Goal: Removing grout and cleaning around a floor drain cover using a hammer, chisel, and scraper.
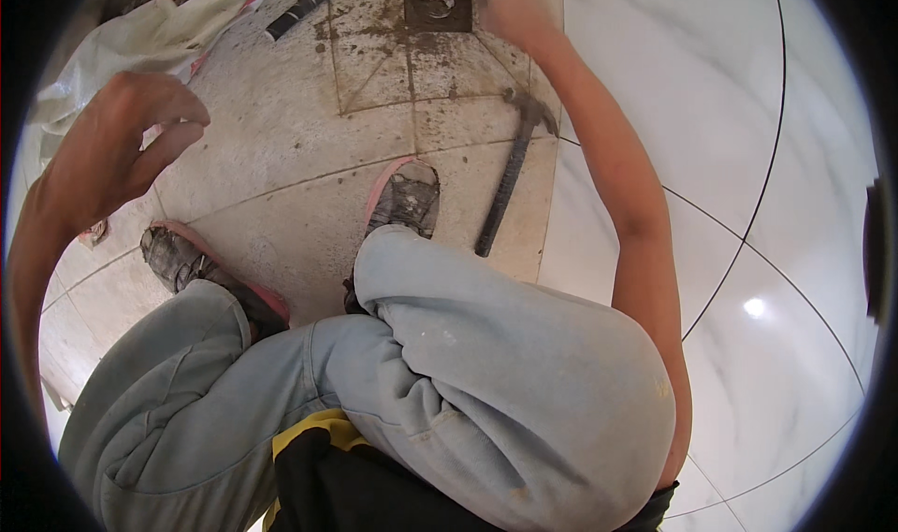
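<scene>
Fingers (L) (181, 102) curled; R arm (625, 176) outstretched fwd.

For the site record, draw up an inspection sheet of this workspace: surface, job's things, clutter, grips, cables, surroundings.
Surface: beige tiles, soiled around a square recess; glossy white tiles at right.
Job's things: hammer lying on the beige tiles, head end toward the recess; dark handle near the top, cut off by the picture's edge.
Clutter: crumpled pale sheet, upper left.
Grips: left grip raised, thumb and fingers apart; right grip at the recess's right side, blurred.
Cables: nothing seen.
Surroundings: person's shoes; dark object at right rim, unidentifiable.
</scene>
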### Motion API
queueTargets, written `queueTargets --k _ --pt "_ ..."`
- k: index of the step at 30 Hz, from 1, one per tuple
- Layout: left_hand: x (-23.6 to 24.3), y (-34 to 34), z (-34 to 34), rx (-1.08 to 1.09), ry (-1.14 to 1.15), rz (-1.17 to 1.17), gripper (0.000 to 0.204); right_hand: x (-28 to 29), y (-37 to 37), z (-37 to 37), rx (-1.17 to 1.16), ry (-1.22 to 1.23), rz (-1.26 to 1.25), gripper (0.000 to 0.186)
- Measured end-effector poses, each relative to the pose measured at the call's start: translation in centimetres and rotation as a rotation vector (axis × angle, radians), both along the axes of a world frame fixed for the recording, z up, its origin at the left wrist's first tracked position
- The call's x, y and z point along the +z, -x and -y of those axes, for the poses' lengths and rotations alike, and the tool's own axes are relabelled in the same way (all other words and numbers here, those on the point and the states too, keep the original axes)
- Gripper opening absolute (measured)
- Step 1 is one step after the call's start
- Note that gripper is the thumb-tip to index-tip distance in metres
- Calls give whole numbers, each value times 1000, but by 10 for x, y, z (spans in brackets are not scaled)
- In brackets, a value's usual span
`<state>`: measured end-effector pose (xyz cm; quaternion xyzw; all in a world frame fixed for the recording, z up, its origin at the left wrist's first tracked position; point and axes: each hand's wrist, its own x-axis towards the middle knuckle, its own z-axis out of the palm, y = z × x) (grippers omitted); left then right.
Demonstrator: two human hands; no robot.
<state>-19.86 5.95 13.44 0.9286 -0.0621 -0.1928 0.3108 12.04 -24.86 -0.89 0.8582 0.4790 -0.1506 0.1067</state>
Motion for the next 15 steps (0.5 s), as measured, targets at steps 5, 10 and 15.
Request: queueTargets --k 5,10,15 --pt "-1 -3 -5 -16 38 31 12 10 24 18 0 3 12 19" --pt "-2 -3 0 17 -22 47 8 3 18 19 -41 -107 71 16" --pt "2 -4 3 38 19 -8 8 13 26 11 31 -28 27 17"
